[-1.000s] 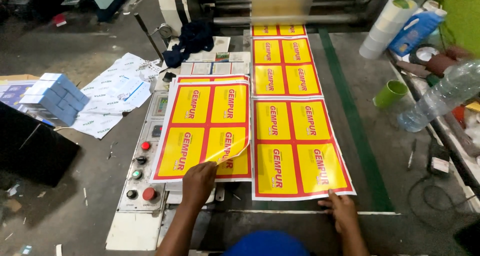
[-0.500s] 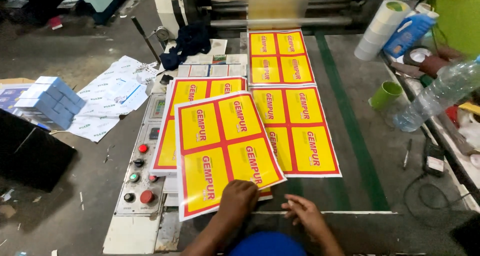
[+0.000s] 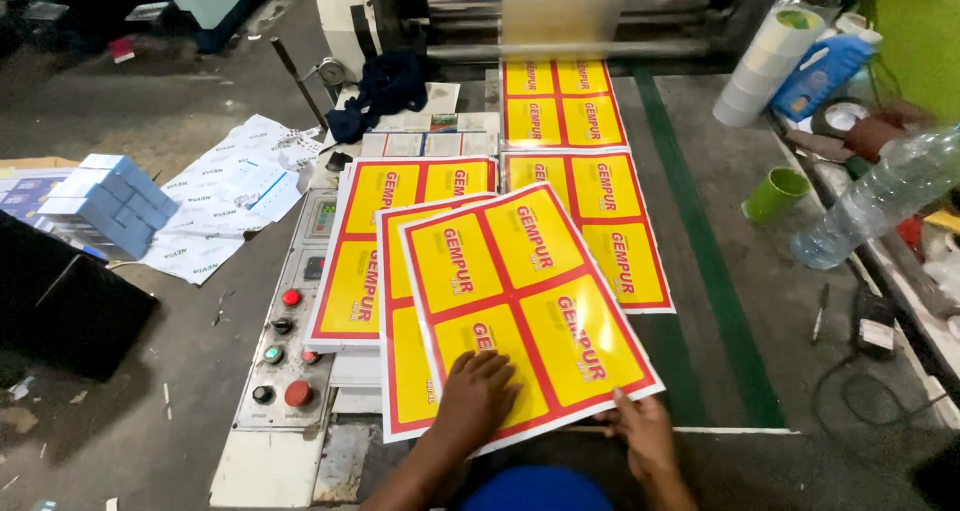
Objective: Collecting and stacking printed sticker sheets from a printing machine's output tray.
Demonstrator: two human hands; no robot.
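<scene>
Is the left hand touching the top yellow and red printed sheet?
Touching. The head view shows the left hand lying flat on the top printed sheet, fingers spread on its lower yellow panel, with no gap visible.

Around me lies a worn grey concrete floor, littered with printed papers and a stack of blue boxes. Ahead stands a roller machine; a green wall rises on my right, under dim light.
</scene>
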